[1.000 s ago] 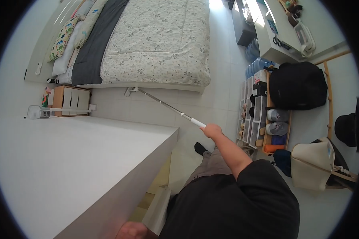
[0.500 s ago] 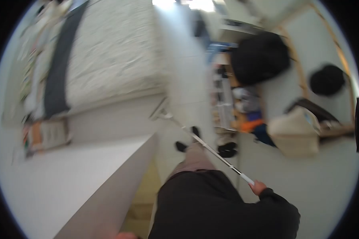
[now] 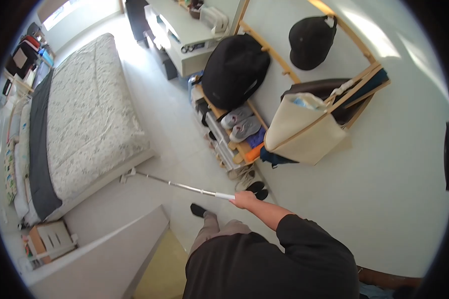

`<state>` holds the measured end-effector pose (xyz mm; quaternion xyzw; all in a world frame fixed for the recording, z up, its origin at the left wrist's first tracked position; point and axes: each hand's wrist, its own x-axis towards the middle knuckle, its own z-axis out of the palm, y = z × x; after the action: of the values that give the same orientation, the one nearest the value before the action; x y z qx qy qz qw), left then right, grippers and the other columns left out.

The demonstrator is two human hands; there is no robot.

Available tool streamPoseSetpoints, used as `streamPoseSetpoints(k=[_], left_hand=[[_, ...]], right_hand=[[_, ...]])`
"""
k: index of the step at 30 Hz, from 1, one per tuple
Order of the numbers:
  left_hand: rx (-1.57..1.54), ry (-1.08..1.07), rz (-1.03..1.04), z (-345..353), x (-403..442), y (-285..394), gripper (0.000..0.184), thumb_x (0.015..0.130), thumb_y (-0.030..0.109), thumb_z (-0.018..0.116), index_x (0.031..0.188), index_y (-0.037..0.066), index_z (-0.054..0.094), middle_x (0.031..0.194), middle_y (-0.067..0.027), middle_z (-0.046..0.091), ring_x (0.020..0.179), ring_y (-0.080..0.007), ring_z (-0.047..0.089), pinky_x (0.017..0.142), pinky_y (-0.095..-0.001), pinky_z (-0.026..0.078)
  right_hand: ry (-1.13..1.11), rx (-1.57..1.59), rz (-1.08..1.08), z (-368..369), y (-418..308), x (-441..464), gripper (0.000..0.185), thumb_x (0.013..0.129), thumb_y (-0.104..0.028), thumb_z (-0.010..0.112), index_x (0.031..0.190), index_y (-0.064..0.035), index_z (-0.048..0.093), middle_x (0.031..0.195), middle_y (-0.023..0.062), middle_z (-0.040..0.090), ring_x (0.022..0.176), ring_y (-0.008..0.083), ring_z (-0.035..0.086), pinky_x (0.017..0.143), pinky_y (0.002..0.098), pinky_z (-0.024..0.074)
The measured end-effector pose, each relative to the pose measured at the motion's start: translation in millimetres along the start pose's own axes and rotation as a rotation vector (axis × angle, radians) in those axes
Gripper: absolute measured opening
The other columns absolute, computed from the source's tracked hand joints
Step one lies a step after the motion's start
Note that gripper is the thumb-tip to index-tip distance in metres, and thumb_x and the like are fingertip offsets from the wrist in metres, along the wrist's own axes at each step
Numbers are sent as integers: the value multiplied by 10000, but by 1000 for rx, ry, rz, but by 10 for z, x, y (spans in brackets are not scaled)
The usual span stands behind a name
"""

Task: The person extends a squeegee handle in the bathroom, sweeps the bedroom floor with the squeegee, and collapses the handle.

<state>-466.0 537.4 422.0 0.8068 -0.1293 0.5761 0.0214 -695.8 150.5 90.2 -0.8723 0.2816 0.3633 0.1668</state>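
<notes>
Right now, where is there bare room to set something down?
Bare floor lies between the bed and the shoe rack, and between the bed and white partition, beside the mop head. Crowding is at the rack: a black bag, sneakers, and more shoes at its near end.

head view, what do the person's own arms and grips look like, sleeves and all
The right arm has a loose, short black sleeve with a plain edge, part of a black top with no marking that shows. The right grip is a bare hand: no glove, and no watch or band is visible. The left arm and left grip are out of view.
</notes>
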Motion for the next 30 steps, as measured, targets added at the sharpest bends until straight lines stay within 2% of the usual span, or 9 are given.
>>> streamPoseSetpoints(k=[3,5,8,13,14,18,22,26,30], left_hand=[[123,-28,137,-607,160,-282,623,865,223,581,1413,22,364,1470,-254,297,1349,-427,310,1016,-608,332],[30,30,112,-532,69,-407,532,878,262,557,1354,41,472,1427,-216,408,1342,-406,346,1059,-627,226],[191,-37,135,-541,-77,-446,544,842,263,588,1326,31,503,1450,-188,398,1361,-404,322,1089,-571,225],[217,-18,183,-485,-140,-481,584,793,247,587,1345,79,499,1460,-133,410,1354,-356,357,1119,-571,13],[222,-9,179,-478,-135,-474,584,793,247,587,1345,79,499,1460,-133,410,1354,-356,357,1119,-571,13],[177,-7,119,-480,-157,-424,577,769,238,584,1330,116,523,1453,-113,427,1343,-343,380,1108,-593,5],[172,16,119,-454,-159,-419,572,756,219,573,1318,121,536,1445,-102,442,1335,-333,394,1109,-592,9],[170,12,107,-473,-144,-405,574,749,208,570,1315,118,539,1443,-100,444,1335,-327,395,1114,-584,5],[156,-11,114,-498,-145,-404,572,749,193,568,1315,113,538,1438,-106,448,1341,-324,386,1125,-555,-30]], right_hand=[[-40,81,72,12,45,-280,561,873,-595,485,999,-96,708,960,108,703,910,306,673,776,413,528],[-12,102,94,304,364,-461,583,864,-601,495,975,-67,700,947,156,695,888,325,672,747,447,527],[-9,161,160,1057,1161,-1096,550,861,-589,511,930,-71,679,899,167,687,840,348,662,732,481,514],[-54,170,427,2443,2374,-3298,505,885,-528,524,914,-41,655,821,180,672,759,360,662,677,491,515],[59,176,410,2774,2532,-3823,500,880,-510,540,871,-19,635,775,193,663,724,366,661,659,490,517],[-178,282,672,3108,2262,-4911,539,869,-525,538,934,0,645,821,211,672,814,403,657,721,504,514],[-130,466,622,3368,1933,-4384,557,879,-538,514,912,-2,663,881,244,663,884,427,639,760,508,502],[-20,594,461,2776,1544,-3090,569,882,-523,511,983,29,603,948,282,639,936,448,615,801,512,484],[130,685,193,2098,1040,-1491,395,927,-359,480,1044,19,481,841,251,635,709,386,648,622,477,508]])
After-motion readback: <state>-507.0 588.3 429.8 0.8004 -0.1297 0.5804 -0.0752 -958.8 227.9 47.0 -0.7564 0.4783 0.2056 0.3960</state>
